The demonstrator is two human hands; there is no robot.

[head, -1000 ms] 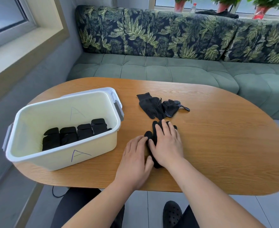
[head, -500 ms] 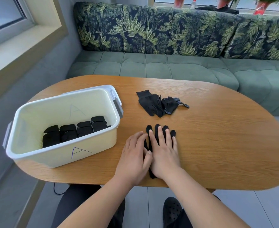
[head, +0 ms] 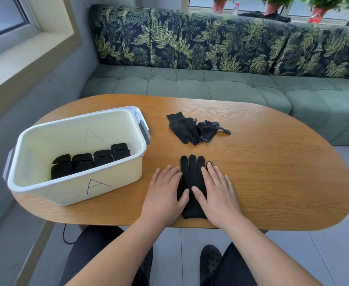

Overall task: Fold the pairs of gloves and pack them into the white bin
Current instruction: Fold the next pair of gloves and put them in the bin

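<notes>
Surface [head: 272, 182] of oval wood; white bin [head: 76, 195] at left, holding folded gloves [head: 91, 162]. Loose gloves [head: 192, 129] far centre. Flat glove pair [head: 192, 182] near edge, pressed beneath left grip [head: 165, 195] and right grip [head: 219, 193], fingers straight, clasping nothing.

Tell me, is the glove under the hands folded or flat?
Flat, not folded: the black glove lies full length, fingers straight, with the left hand and right hand pressing it.

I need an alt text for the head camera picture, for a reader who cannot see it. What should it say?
A person's left hand and right hand press flat on a black glove pair lying on a wooden table. Left of it, a white bin holds folded black gloves; another loose pair lies farther back on the table.
</notes>
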